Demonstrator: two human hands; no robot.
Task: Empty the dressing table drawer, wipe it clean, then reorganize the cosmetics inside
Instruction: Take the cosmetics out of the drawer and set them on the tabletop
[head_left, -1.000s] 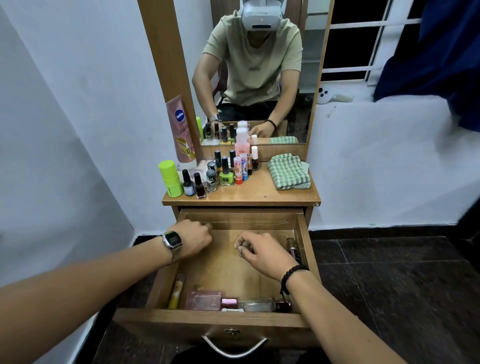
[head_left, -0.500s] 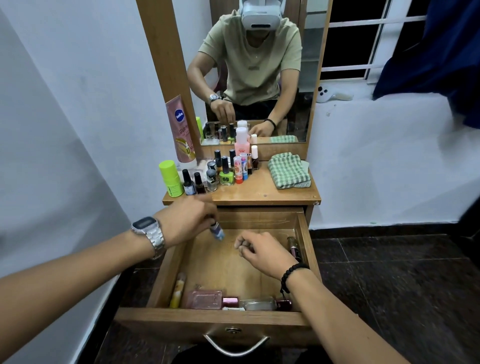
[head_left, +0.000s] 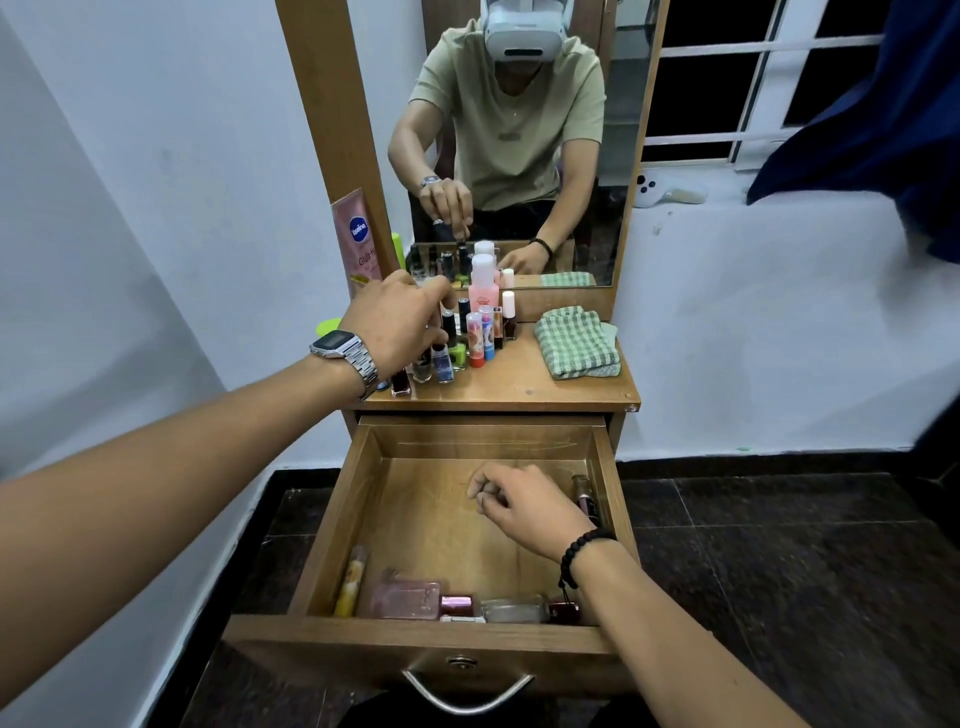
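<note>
**Ana:** Wooden drawer (head_left: 332, 525) pulled right out toward us, and most of its floor is bare. What's in there?

**Ben:** Along the near wall, from the left: a yellow tube (head_left: 352, 582), a flat pink bottle (head_left: 408, 600) lying on its side, a small pink-capped piece (head_left: 457, 604) and a clear glass bottle (head_left: 514, 609). Against the right wall lies a dark tube (head_left: 584, 493).

**Ana:** And the hands?

**Ben:** Left hand (head_left: 397, 325), the one with the metal watch (head_left: 345, 353), is up over the table top (head_left: 524, 387), in among the nail polish bottles (head_left: 451, 345). Fingers are bent down into the cluster. The mirror (head_left: 618, 156) shows them pinching the cap of a small bottle, so I'd call that a grip on one of the polishes, though which one is hidden behind the hand.

**Ana:** Right hand?

**Ben:** Right hand (head_left: 524, 501), beaded bracelet (head_left: 584, 545) on the wrist, sits low in the drawer near the right wall, just beside that dark tube. Fingers curled in loosely; I can't tell whether anything is held.

**Ana:** Rest of the table top?

**Ben:** Tall pink bottle with a white cap (head_left: 484, 286) at the far side of the cluster, two lip balm sticks (head_left: 480, 338) in front of it, and a green checked cloth (head_left: 576, 343) folded on the right. A pink tube (head_left: 356, 241) leans on the mirror frame at far left.
</note>
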